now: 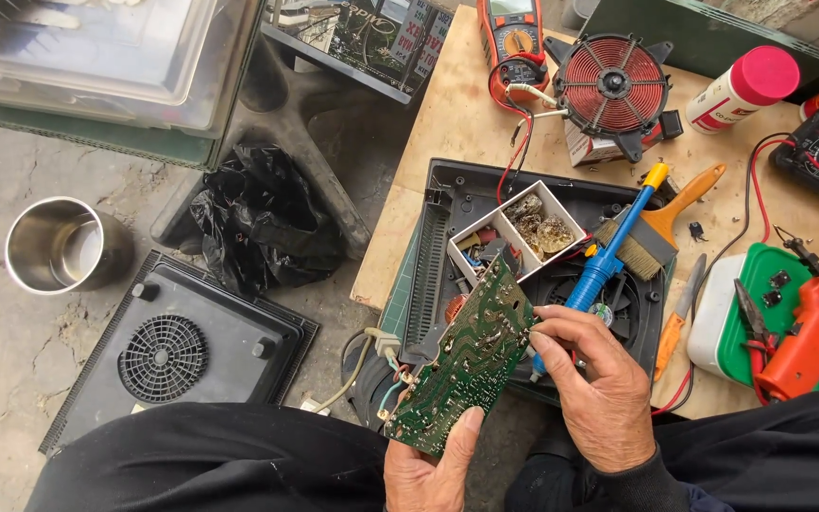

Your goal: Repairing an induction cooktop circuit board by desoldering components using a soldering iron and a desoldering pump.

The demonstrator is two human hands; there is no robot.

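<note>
The left hand (428, 469) holds a green board (462, 356) by its low end. The thumb lies flat on the front of the board, and the other fingers are tucked behind it, out of sight. The board is long and tilted: its low end is near the person's lap, and its top end points up and to the right, toward a small white box (516, 230). Little silver dots cover its face. White wires (372, 356) hang from its left side. The right hand (599, 384) is curled shut around a blue tool (613, 246). The fingers wrap the low part of the tool, and their tips touch the right edge of the board. The tool is long too. It slants up to the right, and its yellow tip sits by a brush (661, 228) with an orange handle. Under both hands lies an open black case (542, 265) on a wood table (447, 123). An orange glue gun (817, 332) sits far to the right.
</note>
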